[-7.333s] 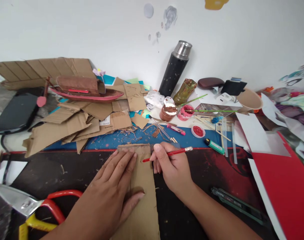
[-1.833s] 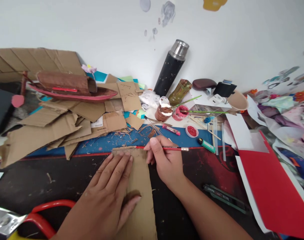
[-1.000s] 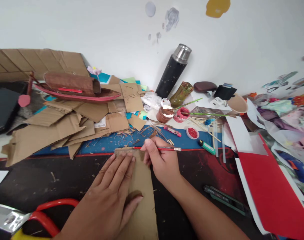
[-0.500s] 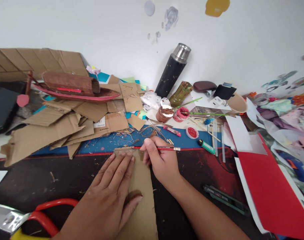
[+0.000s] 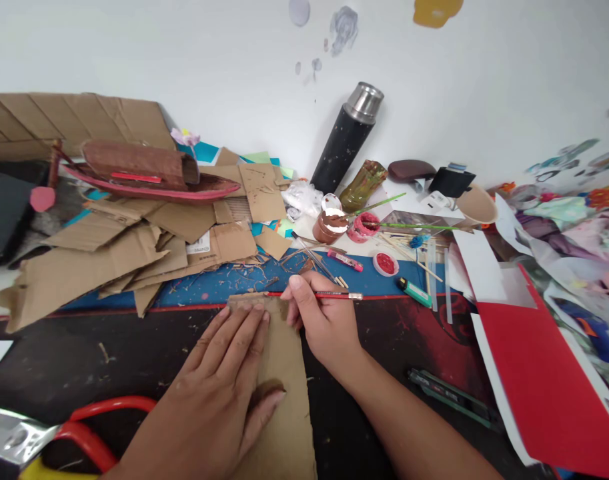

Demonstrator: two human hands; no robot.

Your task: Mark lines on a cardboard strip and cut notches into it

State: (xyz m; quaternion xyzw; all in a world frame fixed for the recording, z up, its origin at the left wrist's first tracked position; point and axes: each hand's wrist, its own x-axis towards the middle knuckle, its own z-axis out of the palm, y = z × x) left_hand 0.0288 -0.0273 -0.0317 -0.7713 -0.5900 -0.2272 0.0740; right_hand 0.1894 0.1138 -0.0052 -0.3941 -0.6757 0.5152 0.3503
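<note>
A long strip of brown cardboard (image 5: 285,373) lies on the dark table mat, running toward me. My left hand (image 5: 224,373) rests flat on it, fingers stretched toward its far end and thumb apart. In my right hand (image 5: 324,320) is a red and black pencil (image 5: 334,295), pinched between thumb and fingers and held nearly level. Its tip points left and meets the far end of the cardboard, just beyond my left fingertips. Part of the strip is hidden under my left hand.
Scissors (image 5: 84,427) with red handles lie at the lower left. A model boat (image 5: 154,183) sits on cardboard scraps (image 5: 89,267). Behind stand a black thermos (image 5: 341,147) and paint pots (image 5: 330,228). A green cutter (image 5: 451,399) and a red folder (image 5: 544,380) lie to the right.
The view has shifted very slightly. Both hands, the pencil and the cardboard strip stay almost exactly where they were.
</note>
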